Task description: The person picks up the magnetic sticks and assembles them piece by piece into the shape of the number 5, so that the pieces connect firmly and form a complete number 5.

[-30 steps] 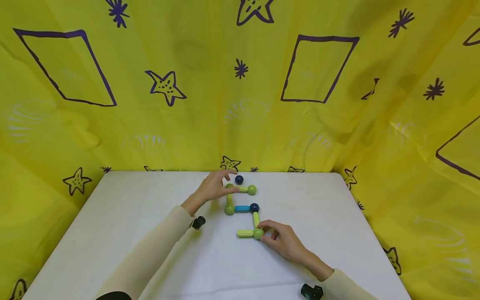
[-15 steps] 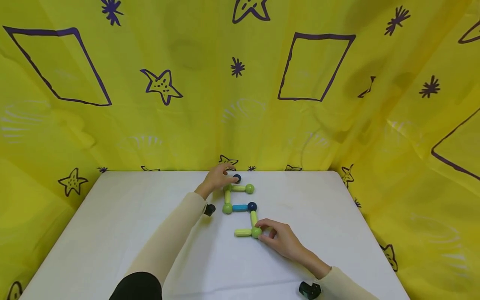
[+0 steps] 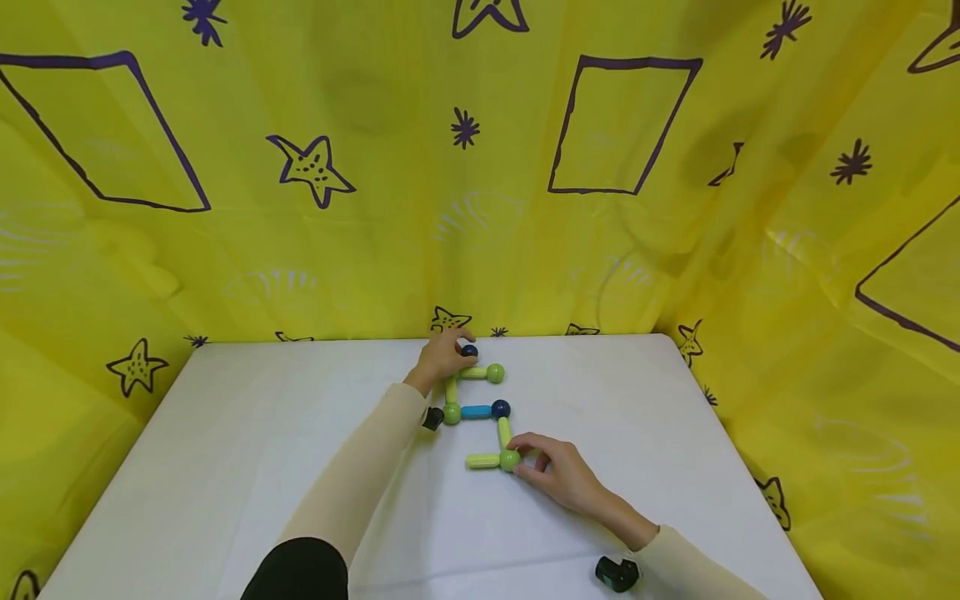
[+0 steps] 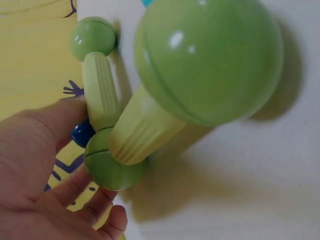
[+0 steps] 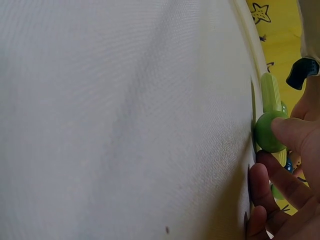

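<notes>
Head view: right hand (image 3: pixel 562 475) pinching the near green ball (image 3: pixel 511 459), likely steadying the rod-and-ball chain (image 3: pixel 480 411) on the table (image 3: pixel 225 467). Beyond, left hand (image 3: pixel 438 360) pinching a dark blue ball (image 3: pixel 469 351) beside the chain's far corner, seemingly to join it.

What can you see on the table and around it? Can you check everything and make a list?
Surface: white table, covered with a white cloth.
Job's things: chain of rods and balls lying flat in a zigzag; a dark blue ball at its far end.
Clutter: nothing seen.
Hands: left hand pinches the dark blue ball by the far green ball; right hand holds the near green ball.
Cables: nothing seen; a black wrist camera shows by the right sleeve.
Surroundings: yellow curtain with purple stars and squares on all sides.
</notes>
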The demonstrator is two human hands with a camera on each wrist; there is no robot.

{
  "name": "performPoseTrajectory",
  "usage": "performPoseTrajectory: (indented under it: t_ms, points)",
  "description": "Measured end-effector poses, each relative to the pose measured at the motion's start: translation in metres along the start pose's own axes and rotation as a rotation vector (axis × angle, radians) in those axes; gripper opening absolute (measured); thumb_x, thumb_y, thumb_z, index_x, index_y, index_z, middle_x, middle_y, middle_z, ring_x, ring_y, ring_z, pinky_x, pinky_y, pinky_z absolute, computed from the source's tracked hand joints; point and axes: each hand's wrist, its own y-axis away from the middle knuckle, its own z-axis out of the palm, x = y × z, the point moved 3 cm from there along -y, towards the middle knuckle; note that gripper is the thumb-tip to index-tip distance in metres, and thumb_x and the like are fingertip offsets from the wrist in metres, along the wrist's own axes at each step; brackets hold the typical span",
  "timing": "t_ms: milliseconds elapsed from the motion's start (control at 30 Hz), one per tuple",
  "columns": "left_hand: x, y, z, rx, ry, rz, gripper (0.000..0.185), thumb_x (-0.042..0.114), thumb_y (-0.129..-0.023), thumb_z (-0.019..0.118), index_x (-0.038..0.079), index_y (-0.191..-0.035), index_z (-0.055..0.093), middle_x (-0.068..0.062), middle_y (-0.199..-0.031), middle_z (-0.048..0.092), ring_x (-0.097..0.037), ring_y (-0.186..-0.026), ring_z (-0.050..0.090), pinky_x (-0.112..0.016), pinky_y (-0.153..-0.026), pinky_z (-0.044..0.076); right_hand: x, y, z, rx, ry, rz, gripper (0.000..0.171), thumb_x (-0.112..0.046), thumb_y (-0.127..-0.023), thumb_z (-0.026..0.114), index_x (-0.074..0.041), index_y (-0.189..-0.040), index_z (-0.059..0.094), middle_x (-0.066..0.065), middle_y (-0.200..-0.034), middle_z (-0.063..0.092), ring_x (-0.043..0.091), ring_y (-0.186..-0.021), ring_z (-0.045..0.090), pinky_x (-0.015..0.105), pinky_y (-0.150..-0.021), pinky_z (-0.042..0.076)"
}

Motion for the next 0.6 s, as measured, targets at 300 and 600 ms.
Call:
performPoseTrajectory:
  t_ms: [300,600]
  points:
    - [0.0033,0.001,-0.0002,0.002,-0.009,-0.026,0.029,0.019,-0.093,0.077,0.01,-0.12,0.073,-0.012,-0.105,0.067,-0.028,-0.094,0.059,-0.042,-0.086,0.049,-0.0032,-0.0002,0.0008,0.013,-0.014,-0.015,0.027,-0.016,-0.094,0.077,-0.018,-0.12,0.07,-0.001,-0.108,0.072,0.005,-0.069,0.055,0.024,-0.064,0.048]
    - [-0.0007,0.004,0.0031,0.048,-0.021,0.039,0.033,0.02,-0.093,0.078,0.011,-0.123,0.072,-0.013,-0.112,0.07,-0.029,-0.103,0.061,-0.044,-0.091,0.05,-0.0026,0.0003,-0.0005,0.003,-0.004,-0.011,0.027,-0.015,-0.094,0.077,-0.019,-0.12,0.07,-0.004,-0.107,0.071,0.005,-0.07,0.055,0.023,-0.065,0.048]
